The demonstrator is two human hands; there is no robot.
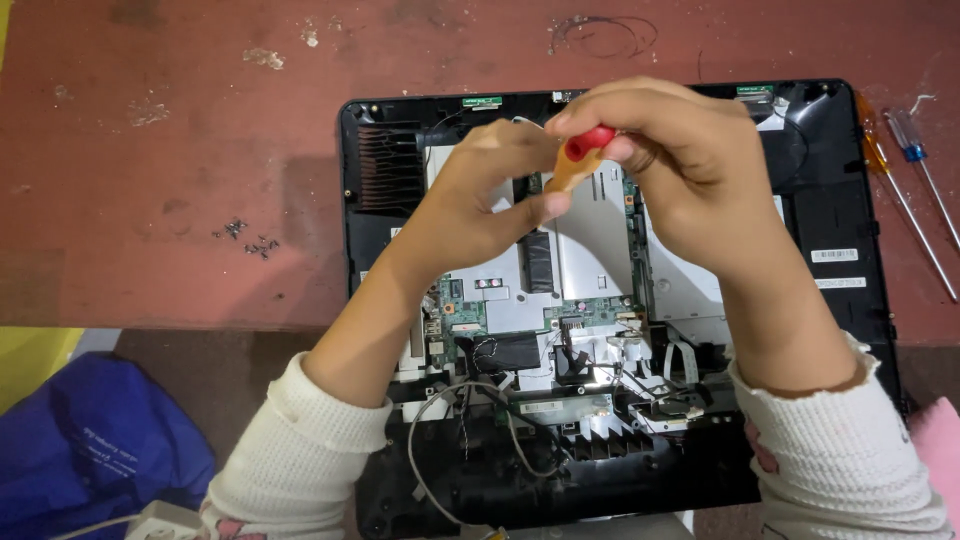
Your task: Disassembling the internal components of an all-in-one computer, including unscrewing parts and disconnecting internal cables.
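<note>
Screwdriver with an orange shaft-end handle and red cap stands roughly upright over the middle of an opened laptop chassis, which lies on a reddish, scuffed worktop. Judged light and rigid; the smooth plastic handle could slip, so the grip belongs on the handle body, not the cap alone. Right hand arches over the top, fingers curled and clenched around the red cap. Left hand comes in from the near left, wrist bent, thumb and forefinger pinching the orange part lower down, as if steadying it. Tip is hidden behind the hands; cannot tell what it meets. Beneath: exposed green circuit board, silver shielding, loose grey cables at the near edge. These look fragile; the board and ribbon leads would not take pressure or a slipped tip. Both forearms wear cream ribbed sleeves. Small pile of dark screws sits well to the left on the worktop. Two more screwdrivers lie at the far right, one amber-handled, one blue. Blue bag lies below the worktop edge, near left.
</note>
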